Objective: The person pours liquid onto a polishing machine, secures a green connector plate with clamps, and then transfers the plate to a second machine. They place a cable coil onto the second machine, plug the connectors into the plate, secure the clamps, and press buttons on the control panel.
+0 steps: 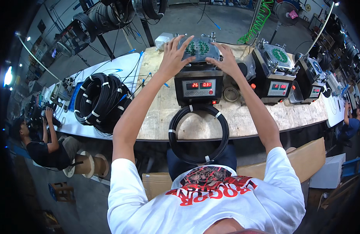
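A square plate (196, 50) with green inserts in it lies on top of a black and silver machine (180, 86) with a red digital display. My left hand (174, 57) is at the plate's left side, its fingers spread and its thumb pointing inward along the near edge. At the right side is my right hand (225, 62), with fingers and thumb apart and the thumb near the plate's front corner. Whether the fingertips press on the plate I cannot tell. A black cable coil (172, 134), bound with white ties, leans at the table's front edge against my lap.
Two similar machines, a nearer one (278, 74) and a farther one (313, 74), stand to the right. A tape roll (230, 94) lies beside my machine. Cable coils (104, 99) are piled on the left. A seated co-worker (47, 146) works at far left, another person (350, 126) at far right.
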A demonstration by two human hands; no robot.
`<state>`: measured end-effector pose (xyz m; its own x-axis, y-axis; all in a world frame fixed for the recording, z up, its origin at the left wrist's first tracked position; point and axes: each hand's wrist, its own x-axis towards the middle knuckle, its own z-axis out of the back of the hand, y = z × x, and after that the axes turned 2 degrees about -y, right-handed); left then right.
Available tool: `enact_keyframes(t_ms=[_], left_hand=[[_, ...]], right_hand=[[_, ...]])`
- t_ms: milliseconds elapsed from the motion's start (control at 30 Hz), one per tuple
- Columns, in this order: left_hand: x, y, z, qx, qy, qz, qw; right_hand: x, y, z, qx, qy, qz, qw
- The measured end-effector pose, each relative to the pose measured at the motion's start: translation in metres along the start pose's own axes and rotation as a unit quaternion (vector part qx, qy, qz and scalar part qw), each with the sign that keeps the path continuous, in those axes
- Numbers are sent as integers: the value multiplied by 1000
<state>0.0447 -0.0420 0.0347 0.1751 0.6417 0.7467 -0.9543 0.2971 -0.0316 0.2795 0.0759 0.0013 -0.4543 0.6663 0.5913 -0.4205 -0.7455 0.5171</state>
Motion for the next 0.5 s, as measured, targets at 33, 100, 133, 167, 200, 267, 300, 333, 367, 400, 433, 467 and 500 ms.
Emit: enact_keyframes(t_ms=[33,100,133,167,200,267,300,333,367,400,433,467,500], left_hand=[[9,-1,-4,-6,27,14,1000],[29,5,-10,-12,53,25,998],[39,14,-17,-56,113,73,989],[48,24,-21,-98,172,121,973],[54,34,-24,-96,171,123,973],[63,49,-34,-43,235,144,960],[66,51,-38,-43,234,141,961],[81,42,-51,-17,257,135,957],[84,45,-55,20,277,145,950],[86,47,-59,19,277,142,950],[82,54,-60,40,296,143,943],[78,61,-62,59,316,143,936],[74,66,-65,59,318,144,935]], right_hand=[[3,-5,0,2,-3,11,1000],[23,-15,-2,46,10,11,999],[36,-22,-5,94,26,12,995],[47,-23,-8,72,30,21,997],[58,-23,-12,74,31,24,997],[80,-22,-21,-22,104,-101,989],[92,-29,-28,-22,101,-102,989],[100,-61,-27,-20,116,-102,988],[106,-66,-33,-7,142,-90,986],[109,-71,-39,-8,139,-91,986],[112,-66,-49,-48,137,-106,984],[114,-62,-57,-88,134,-121,980],[114,-60,-63,-86,136,-122,979]])
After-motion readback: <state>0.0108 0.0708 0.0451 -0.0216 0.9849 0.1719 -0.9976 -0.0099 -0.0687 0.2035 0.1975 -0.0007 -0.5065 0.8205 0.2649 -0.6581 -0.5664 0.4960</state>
